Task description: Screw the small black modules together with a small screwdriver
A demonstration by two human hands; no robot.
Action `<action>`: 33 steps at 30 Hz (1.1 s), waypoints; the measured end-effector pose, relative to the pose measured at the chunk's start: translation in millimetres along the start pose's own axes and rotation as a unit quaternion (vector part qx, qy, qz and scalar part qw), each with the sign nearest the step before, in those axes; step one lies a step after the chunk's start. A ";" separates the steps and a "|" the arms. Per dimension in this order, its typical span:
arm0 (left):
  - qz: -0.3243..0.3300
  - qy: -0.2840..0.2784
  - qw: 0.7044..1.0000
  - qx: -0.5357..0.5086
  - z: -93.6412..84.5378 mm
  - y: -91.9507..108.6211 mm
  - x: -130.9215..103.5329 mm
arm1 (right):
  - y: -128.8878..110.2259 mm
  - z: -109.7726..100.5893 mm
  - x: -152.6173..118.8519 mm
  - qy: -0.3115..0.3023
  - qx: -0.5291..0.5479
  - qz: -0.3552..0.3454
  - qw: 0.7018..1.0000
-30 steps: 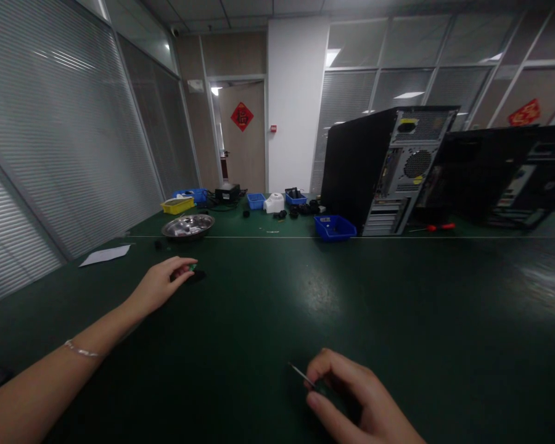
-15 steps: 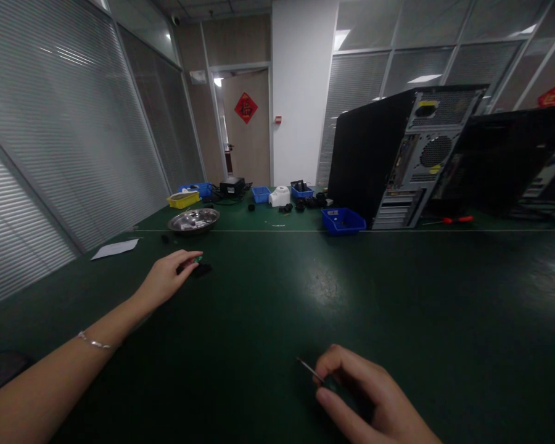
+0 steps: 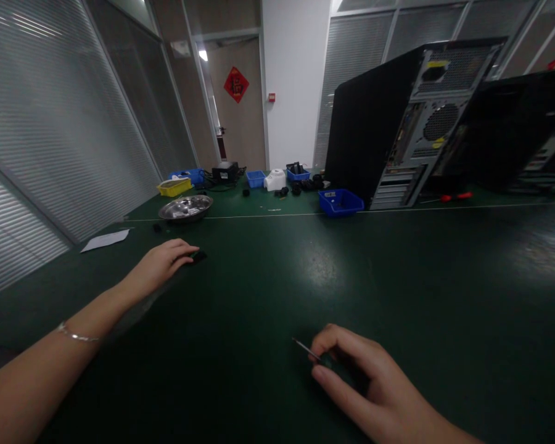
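My left hand (image 3: 160,265) is stretched out at the left over the green table. Its thumb and fingers close at the edge of a small dark part (image 3: 200,256) with a hint of green, low over the tabletop; the fingers partly cover it, and its kind is too small to tell. Nearer to me, my right hand (image 3: 361,373) is wrapped round a small screwdriver (image 3: 308,349). The thin metal shaft points up and to the left, while the palm hides most of the dark green handle.
A round metal dish (image 3: 185,209) of small pieces stands beyond my left hand, near a white paper (image 3: 105,240). Farther back are a yellow tray (image 3: 174,187), a blue bin (image 3: 341,205) and a black computer tower (image 3: 374,123). A red-handled tool (image 3: 457,197) lies at the right.
My left fingers are lower, at the dark part on the table; the green piece seen between them before hardly shows. The right hand still holds the screwdriver. The view has tilted down slightly.
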State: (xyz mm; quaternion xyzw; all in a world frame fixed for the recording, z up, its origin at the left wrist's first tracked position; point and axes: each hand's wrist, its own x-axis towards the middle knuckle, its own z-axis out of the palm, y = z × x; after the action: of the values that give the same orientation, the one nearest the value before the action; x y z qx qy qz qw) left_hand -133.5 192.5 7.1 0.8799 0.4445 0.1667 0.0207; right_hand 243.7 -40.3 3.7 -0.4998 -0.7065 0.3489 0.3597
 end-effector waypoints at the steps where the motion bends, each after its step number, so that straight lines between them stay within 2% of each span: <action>1: 0.004 -0.005 1.000 0.004 0.5 -0.5 0.2 | 0.0 0.1 0.5 -0.002 0.000 0.003 1.000; 13: 0.001 -0.051 0.998 0.041 -5.0 9.6 2.7 | -1.9 -0.6 -0.8 -0.015 0.011 0.015 1.000; 25: 0.035 -0.082 0.995 0.046 -18.4 -0.6 13.6 | -5.1 -2.6 0.0 -0.045 0.026 0.036 0.998; 33: 0.058 -0.115 0.990 0.049 -18.9 -9.4 18.2 | -3.8 -3.6 1.0 -0.035 0.035 0.032 0.998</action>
State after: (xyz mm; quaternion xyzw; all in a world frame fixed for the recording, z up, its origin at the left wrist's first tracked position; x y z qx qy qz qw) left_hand -136.7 210.4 28.2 0.9176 0.3947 0.0431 0.0190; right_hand 244.8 -39.8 8.9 -0.4964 -0.6897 0.4023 0.3407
